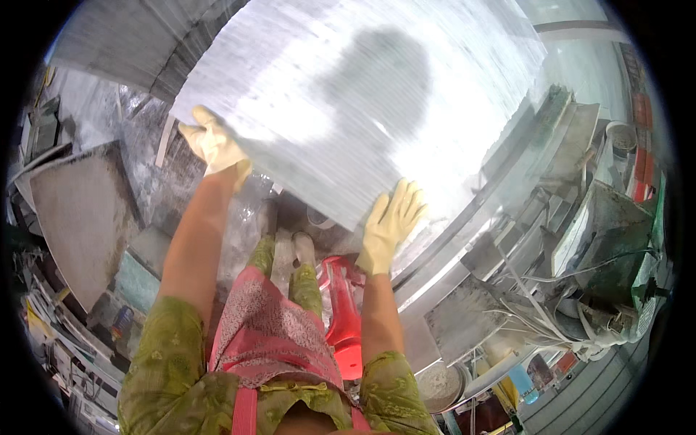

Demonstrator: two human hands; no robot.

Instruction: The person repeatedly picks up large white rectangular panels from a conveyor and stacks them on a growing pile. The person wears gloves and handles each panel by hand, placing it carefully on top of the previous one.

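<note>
A large pale slab (290, 87) with fine streaks fills the upper middle, brightly lit, with a dark rounded shadow on it. Both my hands wear cream rubber gloves. My left hand (214, 143) is at the slab's left near corner, its visible fingers stretched out and apart against the edge; part of it is turned from view. On the right, my right hand (392, 223) lies with spread fingers at the slab's near right corner. Neither hand is wrapped round anything that I can make out. A pink apron (279, 326) hangs over my green patterned clothes.
Below the slab, a red plastic stool (342, 312) stands by my legs. Grey boards (85, 217) lean at the left. Broken sheets and scraps (605, 225) pile up at the right, near a bucket (621, 135). A round basin (439, 384) sits at the lower right.
</note>
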